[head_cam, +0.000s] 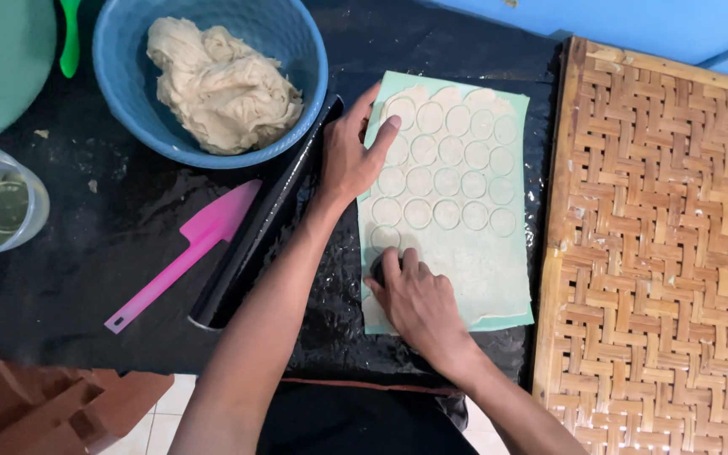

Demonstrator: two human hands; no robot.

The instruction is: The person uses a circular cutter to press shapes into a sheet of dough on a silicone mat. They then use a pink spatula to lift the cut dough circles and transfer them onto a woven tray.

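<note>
The right hand grips a dark round cutter, pressing it into the dough sheet at its 7 o'clock corner; the left hand rests flat, fingers spread, on the sheet's 11 o'clock edge

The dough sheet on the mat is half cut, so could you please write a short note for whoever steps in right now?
Left hand: flat on the upper left edge of the dough sheet, holding it down.
Right hand: pressing a dark round cutter into the sheet at its lower left; the cutter is mostly hidden under the fingers.
Done: rows of circles are cut across the upper half, all lying in place.
Left: the lower half of the sheet is uncut.
Nearby: dark rolling pin and pink scraper to the left, blue bowl with more dough, woven tray on the right with nothing on it.
</note>
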